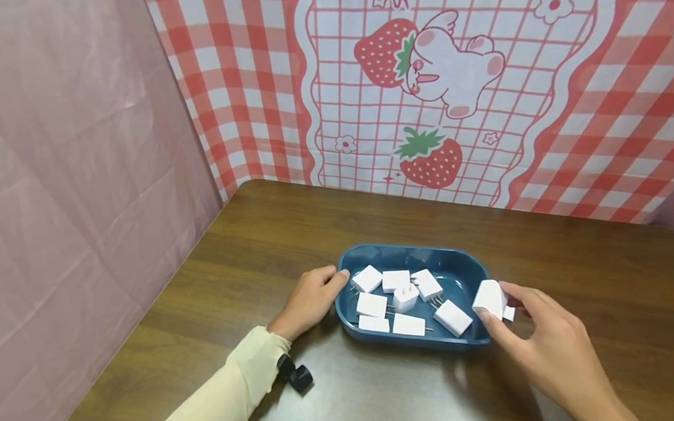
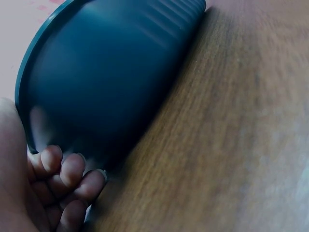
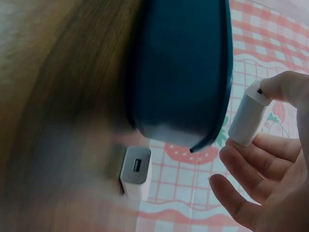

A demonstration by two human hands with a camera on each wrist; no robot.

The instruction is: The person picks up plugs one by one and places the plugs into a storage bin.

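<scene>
A dark blue tray (image 1: 410, 342) with rounded corners holds several white USB wall chargers (image 1: 453, 318), some with metal prongs showing. At its left end my left hand (image 1: 310, 299) grips the rim, thumb on top; the left wrist view shows the curled fingers (image 2: 72, 169) against the outer wall. Over the tray's right end, my right hand (image 1: 549, 339) pinches a white charger (image 1: 490, 298) between thumb and fingers. In the right wrist view this charger (image 3: 249, 118) is tilted beside the rim. Another charger (image 3: 135, 166), its USB port visible, stands on the table just outside the tray's right end.
The brown wooden table (image 1: 242, 243) runs back to a red-and-white checked cloth (image 1: 247, 70) with strawberry prints. A pale pink cloth (image 1: 72, 188) hangs at the left. A small black device (image 1: 295, 373) is at my left wrist.
</scene>
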